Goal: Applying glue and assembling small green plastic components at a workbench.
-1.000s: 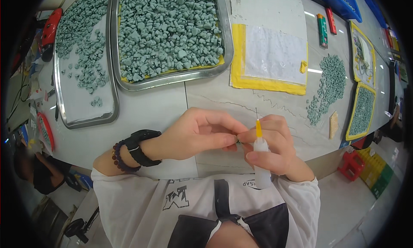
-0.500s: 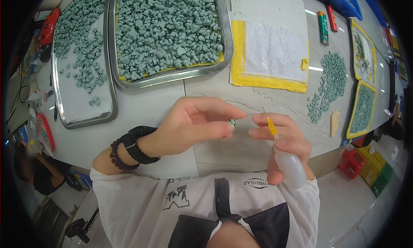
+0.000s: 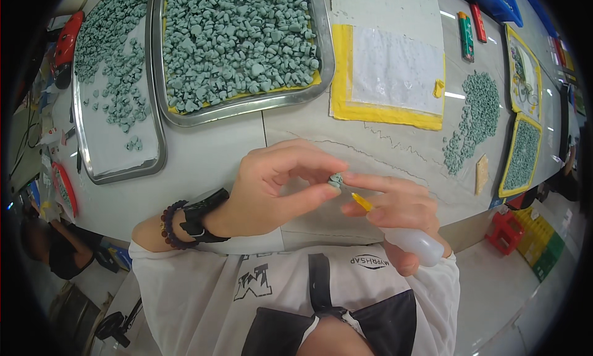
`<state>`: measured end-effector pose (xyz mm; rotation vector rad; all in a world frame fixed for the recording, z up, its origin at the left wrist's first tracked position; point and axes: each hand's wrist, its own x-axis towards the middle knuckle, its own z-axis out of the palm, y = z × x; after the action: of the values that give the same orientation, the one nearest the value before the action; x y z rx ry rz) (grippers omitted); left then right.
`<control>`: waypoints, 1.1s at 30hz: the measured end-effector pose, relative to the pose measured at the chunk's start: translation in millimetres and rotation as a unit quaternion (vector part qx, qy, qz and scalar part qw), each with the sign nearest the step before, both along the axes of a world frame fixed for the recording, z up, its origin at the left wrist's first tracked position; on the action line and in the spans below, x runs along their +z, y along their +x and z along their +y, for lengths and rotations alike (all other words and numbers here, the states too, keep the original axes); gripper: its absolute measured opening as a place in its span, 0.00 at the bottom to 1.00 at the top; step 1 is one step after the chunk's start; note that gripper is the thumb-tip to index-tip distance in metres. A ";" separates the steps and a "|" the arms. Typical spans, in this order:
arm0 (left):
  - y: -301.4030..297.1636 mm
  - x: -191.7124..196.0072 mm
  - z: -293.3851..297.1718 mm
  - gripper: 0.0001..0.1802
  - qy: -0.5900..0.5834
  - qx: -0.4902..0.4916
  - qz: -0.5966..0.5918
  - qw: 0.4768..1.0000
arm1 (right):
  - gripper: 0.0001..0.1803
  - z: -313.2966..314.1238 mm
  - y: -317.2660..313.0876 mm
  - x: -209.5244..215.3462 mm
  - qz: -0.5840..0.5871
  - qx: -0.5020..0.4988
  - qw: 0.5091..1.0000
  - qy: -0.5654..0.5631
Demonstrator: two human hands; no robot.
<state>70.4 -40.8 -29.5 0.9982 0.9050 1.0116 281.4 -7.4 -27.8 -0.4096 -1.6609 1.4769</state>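
Between thumb and fingertips, my left hand (image 3: 284, 180) pinches a small grey-green piece (image 3: 335, 180), shaped like the many in the trays. My right hand (image 3: 404, 211) is wrapped round a white squeeze bottle (image 3: 417, 245) with a yellow needle tip (image 3: 362, 201). The tip points up and left, a little below and right of the piece. My right index finger reaches out to touch the piece or the left fingertips; I cannot tell which. Both hands are above the near part of the table.
A metal tray (image 3: 247, 104) heaped with grey-green pieces is at the far middle, another tray (image 3: 159, 149) left of it. A yellow-edged white pad (image 3: 389, 116) lies beyond my hands. Loose small pieces (image 3: 475, 115), a green lighter (image 3: 466, 38) and yellow-framed trays (image 3: 521, 161) are at right.
My right hand has moved left, bringing its index finger to the piece. The bottle has tilted so the needle tip leans further left. My left hand has barely shifted.
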 end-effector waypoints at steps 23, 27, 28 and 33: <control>-2.8 1.1 0.9 0.18 0.044 -0.013 0.039 0.998 | 0.25 -1.7 -2.8 2.0 -0.033 -0.003 0.999 -0.031; -3.4 -0.1 1.3 0.18 0.043 -0.017 0.034 0.998 | 0.23 -2.7 -2.1 1.2 -0.021 -0.011 0.999 -0.042; -3.7 -0.4 1.4 0.18 0.044 -0.020 0.034 0.998 | 0.23 -2.8 -1.6 1.3 -0.025 -0.008 0.999 -0.046; -3.9 -1.2 1.0 0.18 0.039 -0.020 0.032 0.999 | 0.23 -2.4 -1.1 1.4 -0.028 0.000 0.998 -0.056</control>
<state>66.5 -39.8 -30.6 1.1161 0.9007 0.9913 280.2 -9.8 -26.4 -0.5162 -1.6257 1.5752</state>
